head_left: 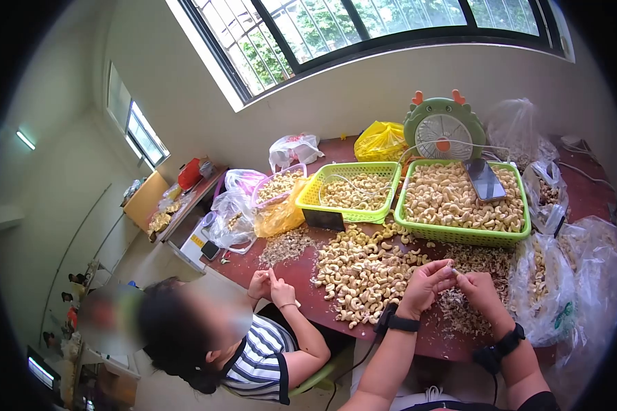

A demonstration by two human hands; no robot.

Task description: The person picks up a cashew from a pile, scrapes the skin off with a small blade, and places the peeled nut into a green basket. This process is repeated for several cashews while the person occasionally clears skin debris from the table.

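Note:
My left hand (428, 286) is closed in a pinch, with what looks like a cashew (452, 266) at its fingertips. Close beside it, my right hand (479, 290) is also pinched, its fingertips meeting the left ones around a small pale thing that I cannot make out. Below both hands lies a heap of brown skin flakes (463, 309) on the dark red table (428, 337). To the left spreads a large pile of loose cashews (360, 274). Black bands circle both my wrists.
Behind my hands stands a green basket (459, 234) full of cashews with a phone (485, 179) on top. A yellow-green basket (349, 214), a green fan (443, 130) and plastic bags (545, 281) surround it. Another person (267, 356) sits at my left, hands (274, 288) together.

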